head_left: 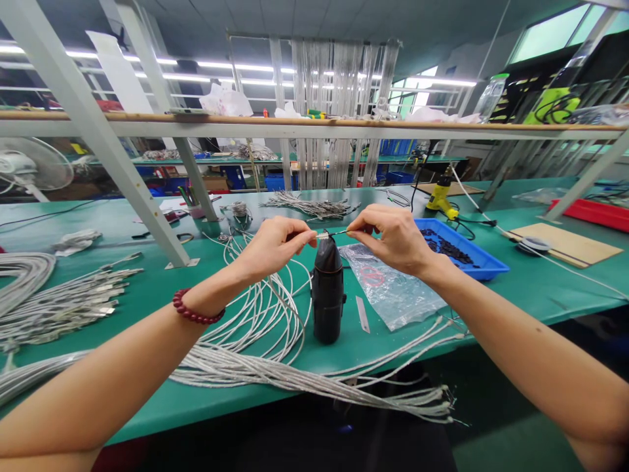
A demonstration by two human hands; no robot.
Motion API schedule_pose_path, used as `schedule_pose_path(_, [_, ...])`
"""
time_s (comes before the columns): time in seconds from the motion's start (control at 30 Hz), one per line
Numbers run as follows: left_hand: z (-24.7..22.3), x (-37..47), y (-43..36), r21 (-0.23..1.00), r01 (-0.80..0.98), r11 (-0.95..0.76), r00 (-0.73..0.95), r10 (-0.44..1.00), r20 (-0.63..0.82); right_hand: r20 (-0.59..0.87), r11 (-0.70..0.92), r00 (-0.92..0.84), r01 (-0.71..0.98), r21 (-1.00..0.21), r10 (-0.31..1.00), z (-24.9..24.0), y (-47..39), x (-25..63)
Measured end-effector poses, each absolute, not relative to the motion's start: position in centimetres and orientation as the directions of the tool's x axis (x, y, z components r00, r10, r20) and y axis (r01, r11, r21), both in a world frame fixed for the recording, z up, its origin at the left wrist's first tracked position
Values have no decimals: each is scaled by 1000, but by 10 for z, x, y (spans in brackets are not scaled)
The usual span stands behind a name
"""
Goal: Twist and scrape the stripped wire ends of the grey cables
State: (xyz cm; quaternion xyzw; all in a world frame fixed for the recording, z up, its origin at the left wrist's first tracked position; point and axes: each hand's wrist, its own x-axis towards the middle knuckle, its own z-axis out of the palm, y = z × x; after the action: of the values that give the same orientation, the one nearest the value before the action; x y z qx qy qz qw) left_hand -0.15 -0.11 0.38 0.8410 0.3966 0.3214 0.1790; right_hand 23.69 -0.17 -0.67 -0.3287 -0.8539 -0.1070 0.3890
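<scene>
My left hand (278,246) pinches the end of a white cable, its fingers closed just left of the tip of a black upright tool (328,295). On the other side, my right hand (390,239) pinches a thin dark wire (339,233) that runs from the cable end across the tool's top. Loops of grey-white cable (265,321) lie left of the tool, and a long bundle (295,380) crosses the table's front edge. Right of the tool are a small metal ruler (362,314) and a clear plastic bag (398,288).
A blue tray (484,265) of small black parts is at the right, with a yellow heat gun (441,196) behind it. More cable bundles (63,301) lie far left. A shelf beam (314,129) crosses above the green table (531,288); a slanted post (118,157) stands left.
</scene>
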Motion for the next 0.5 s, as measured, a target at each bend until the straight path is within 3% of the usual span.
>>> schedule_pose_path(0.23, [-2, -1, -1, 700, 430, -570, 430, 811, 396, 744, 770, -479, 633, -76, 467, -8, -1, 237])
schedule_pose_path(0.5, [-4, -2, -2, 671, 438, -598, 416, 796, 439, 736, 764, -479, 640, -79, 478, -8, -1, 237])
